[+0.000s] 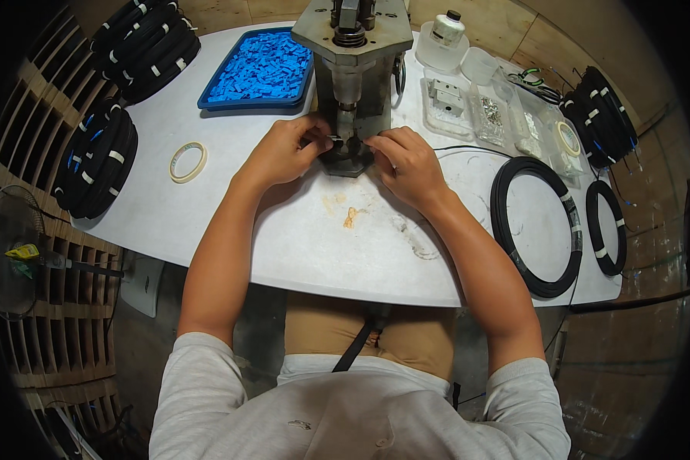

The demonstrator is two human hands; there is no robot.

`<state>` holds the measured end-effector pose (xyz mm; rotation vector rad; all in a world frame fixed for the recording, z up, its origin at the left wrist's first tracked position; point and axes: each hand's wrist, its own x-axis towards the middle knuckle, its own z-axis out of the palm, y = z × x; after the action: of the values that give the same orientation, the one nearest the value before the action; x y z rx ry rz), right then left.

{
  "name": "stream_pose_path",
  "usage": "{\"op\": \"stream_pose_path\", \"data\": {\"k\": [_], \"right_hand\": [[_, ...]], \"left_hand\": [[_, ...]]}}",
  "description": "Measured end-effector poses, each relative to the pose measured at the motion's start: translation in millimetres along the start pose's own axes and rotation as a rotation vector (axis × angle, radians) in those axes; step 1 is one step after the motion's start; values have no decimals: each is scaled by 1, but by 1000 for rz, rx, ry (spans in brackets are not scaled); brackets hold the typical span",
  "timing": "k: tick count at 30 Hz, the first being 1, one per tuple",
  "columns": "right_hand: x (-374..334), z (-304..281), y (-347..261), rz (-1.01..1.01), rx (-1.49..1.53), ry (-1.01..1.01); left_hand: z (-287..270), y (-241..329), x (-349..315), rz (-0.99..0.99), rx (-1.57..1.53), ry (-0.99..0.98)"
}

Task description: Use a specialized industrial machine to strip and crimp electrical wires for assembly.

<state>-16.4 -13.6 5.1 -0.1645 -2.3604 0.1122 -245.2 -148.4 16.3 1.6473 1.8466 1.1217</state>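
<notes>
A metal bench press [347, 84] stands at the far middle of the table, with its ram over a small die [353, 146]. My left hand [287, 149] is at the left of the die, thumb and fingers pinched on a small piece too tiny to name. From the right, my right hand [408, 162] reaches in with closed fingertips beside the die. A thin black cable [468, 146] runs from a large black cable coil [501, 222] to behind this hand, which appears to grip its end; the tip is hidden.
A blue tray [202, 104] of small blue parts lies left of the press. Tape roll [175, 163] and stacked cable coils [100, 165] sit at left. Clear boxes [446, 126], a white bottle [448, 31] and a smaller coil [590, 230] are at right.
</notes>
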Motion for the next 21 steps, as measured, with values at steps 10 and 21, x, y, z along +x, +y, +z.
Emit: {"op": "stream_pose_path", "data": {"k": [10,21], "right_hand": [[-1,-2,-1,21,6,-22],[2,2,0,19,25,-13]], "left_hand": [[1,-1,0,9,7,2],[-1,-7,1,5,-53,4]]}}
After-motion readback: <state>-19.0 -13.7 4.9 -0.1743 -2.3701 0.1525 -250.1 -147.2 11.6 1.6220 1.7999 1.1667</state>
